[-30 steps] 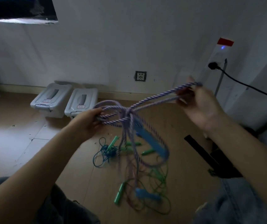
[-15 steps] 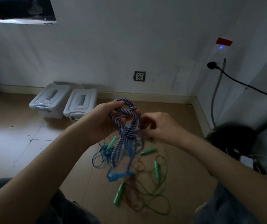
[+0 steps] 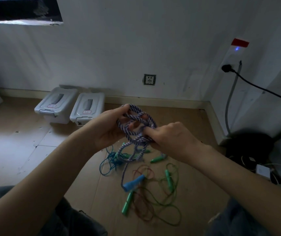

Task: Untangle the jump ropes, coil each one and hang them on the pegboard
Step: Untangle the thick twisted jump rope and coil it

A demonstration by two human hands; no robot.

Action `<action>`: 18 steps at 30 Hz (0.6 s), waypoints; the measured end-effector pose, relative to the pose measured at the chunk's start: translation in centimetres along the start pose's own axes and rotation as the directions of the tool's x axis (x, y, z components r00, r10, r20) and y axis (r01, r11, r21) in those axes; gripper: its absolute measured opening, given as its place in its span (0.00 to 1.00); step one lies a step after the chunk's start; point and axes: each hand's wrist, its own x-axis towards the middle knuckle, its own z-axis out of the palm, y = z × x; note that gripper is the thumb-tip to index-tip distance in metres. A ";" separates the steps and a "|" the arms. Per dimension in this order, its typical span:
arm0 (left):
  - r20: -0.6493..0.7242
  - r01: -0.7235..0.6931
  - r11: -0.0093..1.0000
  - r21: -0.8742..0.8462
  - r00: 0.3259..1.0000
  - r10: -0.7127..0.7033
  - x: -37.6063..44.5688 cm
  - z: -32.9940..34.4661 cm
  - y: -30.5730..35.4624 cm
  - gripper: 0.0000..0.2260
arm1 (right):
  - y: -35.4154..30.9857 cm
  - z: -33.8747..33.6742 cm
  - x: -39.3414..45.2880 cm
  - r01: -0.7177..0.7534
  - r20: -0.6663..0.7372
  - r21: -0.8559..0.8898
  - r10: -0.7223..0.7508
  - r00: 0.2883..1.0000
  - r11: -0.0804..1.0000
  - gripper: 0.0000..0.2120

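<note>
my left hand [image 3: 110,129] and my right hand [image 3: 168,138] sit close together in front of me, both wrapped into the purple-and-white braided rope [image 3: 133,126]. the left one has its fingers threaded through the loops and curled round them, thumb up at the top strand. the right one grips the bundle from the other side, thumb pressing across the strands where they bunch. below my hands the rope droops in slack loops, and one strand runs down to a blue handle [image 3: 133,182] hanging just above the floor.

under that, on the brown floor [image 3: 25,150], lie the other ropes, apart from my hands: a thin blue rope [image 3: 107,160] in a small heap, a green rope [image 3: 167,212] sprawled in wide loops, a reddish-brown rope [image 3: 143,172] crossing it, and several green handles [image 3: 169,180] scattered among them.

further out, two pale lidded bins [image 3: 87,108] stand side by side against the white wall, near a wall socket [image 3: 149,79]. a black cable [image 3: 255,86] runs from a plug on the right.
</note>
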 end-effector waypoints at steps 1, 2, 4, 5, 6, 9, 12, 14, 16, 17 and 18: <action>-0.039 -0.022 0.993 0.116 0.999 0.026 0.0 -0.2 -0.2 0.12 | 0.2 0.1 0.1 -0.045 0.038 0.030 0.043 0.998 0.999 0.14; -0.079 -0.051 0.958 0.283 0.994 0.076 0.2 -0.5 -0.3 0.11 | 0.5 0.1 0.1 -0.105 0.078 0.077 0.099 0.992 0.991 0.15; -0.111 -0.099 0.716 0.691 0.964 0.241 0.6 -1.5 -0.7 0.09 | 1.7 -0.2 -0.1 -0.265 0.129 0.242 0.240 0.962 0.933 0.13; -0.097 -0.092 0.527 0.845 0.942 0.321 1.0 -2.2 -0.9 0.09 | 2.7 -0.6 -0.2 -0.348 0.106 0.354 0.333 0.937 0.868 0.11; -0.079 -0.069 0.359 0.931 0.921 0.381 1.4 -2.8 -1.2 0.10 | 3.9 -0.9 -0.4 -0.425 0.052 0.479 0.458 0.887 0.768 0.10; -0.124 0.007 0.229 0.973 0.856 0.502 2.2 -4.0 -1.5 0.14 | 6.6 -0.9 -0.8 -0.534 -0.061 0.716 0.803 0.592 0.449 0.15; -0.115 -0.061 0.342 0.938 0.874 0.472 2.4 -3.7 -1.2 0.16 | 6.2 0.0 -0.7 -0.545 0.118 0.790 0.802 0.586 0.282 0.13; -0.073 -0.032 0.386 0.922 0.964 0.256 2.4 -3.5 -1.7 0.15 | 5.8 0.4 -0.3 -0.540 0.183 0.776 0.702 0.688 0.327 0.09; -0.032 0.004 0.343 0.939 0.996 0.078 2.4 -3.7 -2.4 0.12 | 5.9 0.1 0.1 -0.505 0.137 0.738 0.634 0.761 0.447 0.07; -0.042 0.017 0.372 0.928 0.997 0.060 2.4 -3.9 -2.4 0.10 | 6.0 -0.2 0.3 -0.474 0.112 0.754 0.623 0.774 0.454 0.08; -0.075 0.030 0.491 0.871 0.995 0.072 2.3 -3.9 -2.2 0.08 | 6.1 -0.8 0.2 -0.426 0.128 0.824 0.610 0.782 0.374 0.10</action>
